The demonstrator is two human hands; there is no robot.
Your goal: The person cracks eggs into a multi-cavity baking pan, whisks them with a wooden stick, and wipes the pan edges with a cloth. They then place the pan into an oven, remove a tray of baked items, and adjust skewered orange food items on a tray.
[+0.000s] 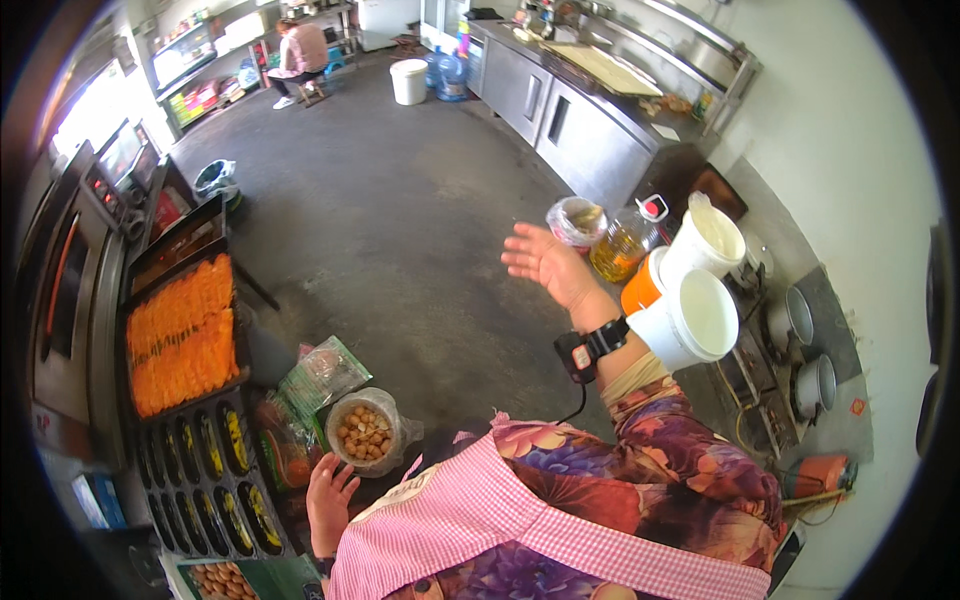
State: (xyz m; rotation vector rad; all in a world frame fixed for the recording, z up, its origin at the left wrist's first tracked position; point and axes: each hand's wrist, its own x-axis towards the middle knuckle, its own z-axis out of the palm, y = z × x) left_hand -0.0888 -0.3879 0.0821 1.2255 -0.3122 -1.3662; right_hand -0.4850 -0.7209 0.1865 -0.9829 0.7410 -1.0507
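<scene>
I judge this a no-grasp step: right hand (548,262) spread, left hand (328,505) fingers parted near the lined bucket (402,434); gripping requires closure.

apron (450,510): pink-white checked | sleeve (700,460): purple floral | mould (192,484): black | bucket (662,340): white

A white bucket (408,84) stands beside blue water bottles (453,80), between a seated person (303,50) and a steel counter (592,135).
</scene>
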